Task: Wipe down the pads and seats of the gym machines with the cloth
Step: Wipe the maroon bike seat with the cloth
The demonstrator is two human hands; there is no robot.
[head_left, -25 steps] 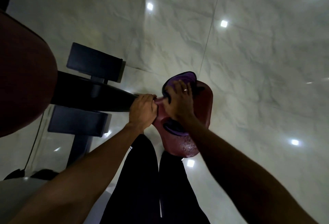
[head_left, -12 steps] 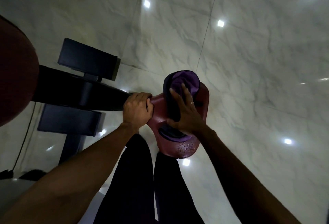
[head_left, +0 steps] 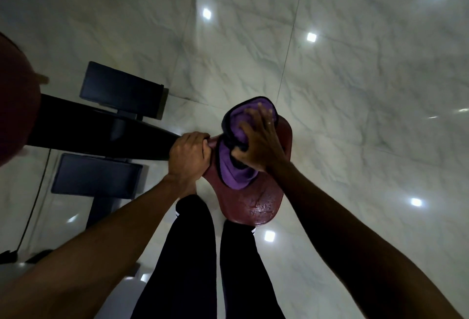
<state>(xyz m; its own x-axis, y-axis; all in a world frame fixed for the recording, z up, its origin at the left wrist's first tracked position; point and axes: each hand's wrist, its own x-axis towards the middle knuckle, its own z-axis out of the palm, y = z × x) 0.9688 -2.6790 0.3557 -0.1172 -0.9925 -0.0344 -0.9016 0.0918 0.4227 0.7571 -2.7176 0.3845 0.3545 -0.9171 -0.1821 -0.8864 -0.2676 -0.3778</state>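
On my feed a black beam (head_left: 101, 131) runs in from the left over a glossy, grey-veined marble floor (head_left: 355, 90). Just above the beam I see a flat black block (head_left: 121, 89) joined to it by a short stem. Just below it lies a second block (head_left: 96, 175), with a dark post (head_left: 101, 207) running down from that one. Left of the lower block, a thin black cable (head_left: 35, 192) trails down the floor. Right of the beam's end, a grout line (head_left: 291, 39) crosses the tiles, and ceiling lights glint off them as bright spots (head_left: 311, 37).
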